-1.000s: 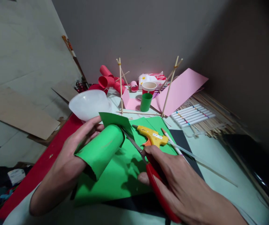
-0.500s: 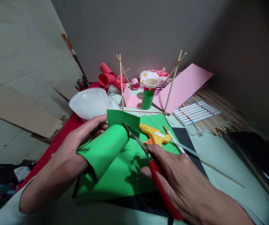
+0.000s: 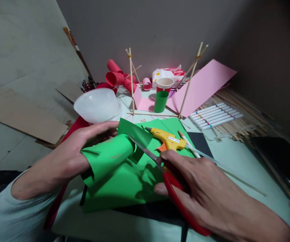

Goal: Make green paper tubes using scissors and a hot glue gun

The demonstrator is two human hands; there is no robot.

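Observation:
My left hand (image 3: 84, 144) is wrapped behind a rolled tube of green paper (image 3: 109, 156), some of its fingers hidden by the paper. At the tube's far end a flap of green paper (image 3: 135, 132) sticks up. My right hand (image 3: 192, 188) grips red-handled scissors (image 3: 171, 188), with the blades at the flap where it meets the tube's rim. Below lie green sheets (image 3: 117, 198) on black paper (image 3: 157, 211). A yellow glue gun (image 3: 169, 138) rests on the green sheets, just beyond my right hand, with a pencil (image 3: 185, 137) beside it.
Behind stand stick frames (image 3: 189, 80), a green paper tube (image 3: 161, 102), a paper cup (image 3: 164, 84) and pink paper (image 3: 208, 84). A white plastic bowl (image 3: 97, 106) is at left, near red paper tubes (image 3: 114, 79). White markers (image 3: 215, 116) lie at right.
The scissor blades have moved along the rim, and the flap now tilts down to the right, with a piece hanging below the blades. The view has shifted slightly.

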